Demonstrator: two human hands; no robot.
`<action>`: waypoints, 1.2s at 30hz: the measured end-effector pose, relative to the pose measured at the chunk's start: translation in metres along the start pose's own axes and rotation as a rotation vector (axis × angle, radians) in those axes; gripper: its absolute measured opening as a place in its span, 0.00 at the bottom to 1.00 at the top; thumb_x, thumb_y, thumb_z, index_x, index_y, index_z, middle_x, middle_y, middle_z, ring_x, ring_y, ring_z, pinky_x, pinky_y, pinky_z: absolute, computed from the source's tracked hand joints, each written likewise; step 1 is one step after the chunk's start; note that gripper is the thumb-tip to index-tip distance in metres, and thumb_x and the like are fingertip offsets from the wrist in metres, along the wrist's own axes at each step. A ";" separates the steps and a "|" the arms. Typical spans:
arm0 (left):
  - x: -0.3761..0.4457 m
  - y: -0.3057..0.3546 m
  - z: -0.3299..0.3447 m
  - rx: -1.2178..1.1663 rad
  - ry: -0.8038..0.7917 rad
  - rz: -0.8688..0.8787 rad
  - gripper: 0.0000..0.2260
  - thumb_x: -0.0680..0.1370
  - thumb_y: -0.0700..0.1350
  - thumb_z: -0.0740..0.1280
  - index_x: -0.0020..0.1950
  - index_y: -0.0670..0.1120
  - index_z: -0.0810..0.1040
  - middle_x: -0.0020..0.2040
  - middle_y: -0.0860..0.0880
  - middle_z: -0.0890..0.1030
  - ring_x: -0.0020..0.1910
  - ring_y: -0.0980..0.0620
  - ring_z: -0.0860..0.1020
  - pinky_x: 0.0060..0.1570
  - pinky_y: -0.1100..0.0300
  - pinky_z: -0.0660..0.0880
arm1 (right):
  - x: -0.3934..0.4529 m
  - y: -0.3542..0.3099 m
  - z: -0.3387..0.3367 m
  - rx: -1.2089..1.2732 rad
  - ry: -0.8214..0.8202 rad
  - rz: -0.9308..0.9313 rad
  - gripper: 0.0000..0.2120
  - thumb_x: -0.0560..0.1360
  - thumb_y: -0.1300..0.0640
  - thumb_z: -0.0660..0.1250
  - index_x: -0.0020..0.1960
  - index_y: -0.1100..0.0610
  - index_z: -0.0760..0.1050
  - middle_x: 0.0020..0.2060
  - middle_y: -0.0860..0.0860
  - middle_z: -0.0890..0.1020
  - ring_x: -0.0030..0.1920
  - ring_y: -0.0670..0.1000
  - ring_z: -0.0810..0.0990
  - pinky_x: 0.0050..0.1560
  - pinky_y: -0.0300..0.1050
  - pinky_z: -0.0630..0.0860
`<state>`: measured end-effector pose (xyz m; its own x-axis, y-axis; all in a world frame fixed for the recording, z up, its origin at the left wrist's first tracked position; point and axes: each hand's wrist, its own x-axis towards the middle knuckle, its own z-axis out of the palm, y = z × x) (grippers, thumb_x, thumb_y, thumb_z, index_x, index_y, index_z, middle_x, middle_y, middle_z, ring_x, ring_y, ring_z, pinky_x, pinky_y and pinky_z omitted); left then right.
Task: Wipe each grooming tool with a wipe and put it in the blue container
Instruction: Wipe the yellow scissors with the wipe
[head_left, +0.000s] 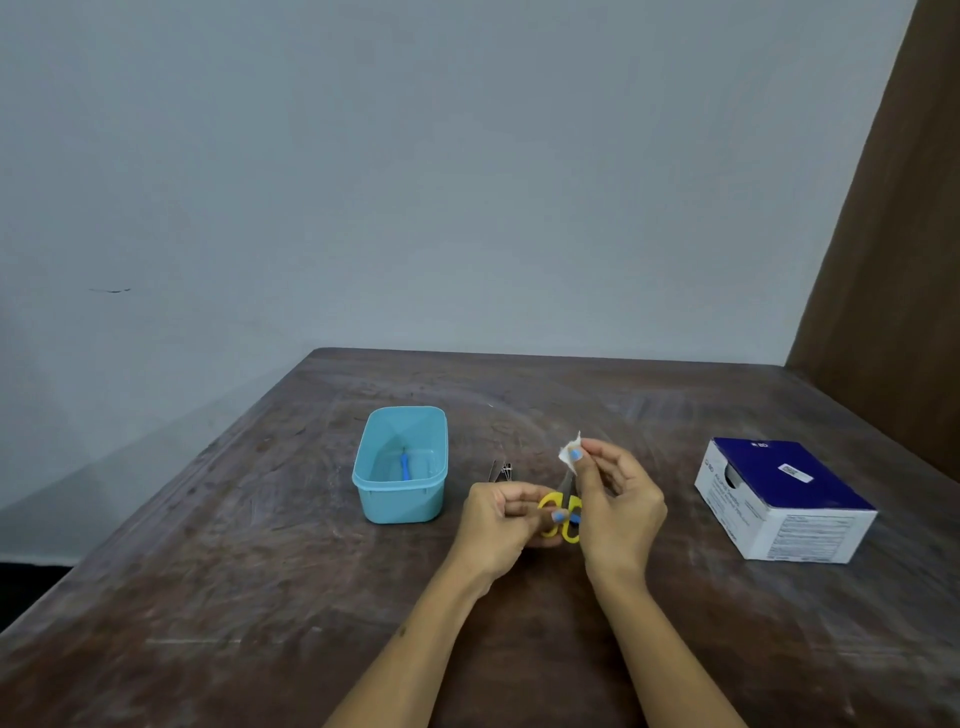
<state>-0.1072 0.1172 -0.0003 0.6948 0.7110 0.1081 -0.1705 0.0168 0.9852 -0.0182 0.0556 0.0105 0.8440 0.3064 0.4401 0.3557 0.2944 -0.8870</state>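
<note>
Small scissors with yellow handles (551, 503) are held above the table, blades pointing up and away. My left hand (498, 525) grips them by the handles. My right hand (618, 499) pinches a small white wipe (568, 450) around the tip of the blades. To the left stands the light blue container (400, 493), open, with a blue-handled tool (404, 464) lying inside. A small dark metal tool (503, 471) lies on the table between the container and my hands.
A blue and white cardboard box (784, 499) sits at the right of the worn brown wooden table (260, 597). A grey wall rises behind the table's far edge, and a brown panel stands at the far right.
</note>
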 end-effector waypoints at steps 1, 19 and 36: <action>0.000 0.000 0.000 0.009 0.002 0.005 0.07 0.71 0.32 0.70 0.44 0.42 0.82 0.36 0.46 0.84 0.38 0.50 0.83 0.38 0.60 0.81 | 0.000 0.001 0.000 0.012 0.003 0.006 0.07 0.72 0.61 0.71 0.43 0.50 0.80 0.39 0.47 0.84 0.40 0.41 0.83 0.42 0.40 0.79; 0.001 -0.001 -0.002 -0.018 0.101 0.074 0.07 0.71 0.33 0.70 0.46 0.43 0.83 0.38 0.45 0.85 0.39 0.50 0.83 0.40 0.58 0.80 | -0.003 0.001 0.002 -0.012 -0.136 -0.004 0.11 0.70 0.63 0.73 0.42 0.46 0.80 0.35 0.41 0.84 0.40 0.41 0.83 0.43 0.35 0.79; 0.001 -0.002 0.000 0.052 0.045 0.037 0.07 0.71 0.32 0.71 0.46 0.41 0.82 0.40 0.42 0.84 0.39 0.50 0.83 0.39 0.59 0.81 | 0.002 0.008 -0.001 0.015 -0.050 0.084 0.05 0.72 0.57 0.72 0.47 0.52 0.83 0.41 0.46 0.85 0.45 0.45 0.83 0.46 0.48 0.80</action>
<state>-0.1061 0.1183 -0.0017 0.6565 0.7413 0.1397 -0.1582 -0.0457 0.9863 -0.0134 0.0575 0.0044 0.8495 0.3750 0.3712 0.2782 0.2795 -0.9189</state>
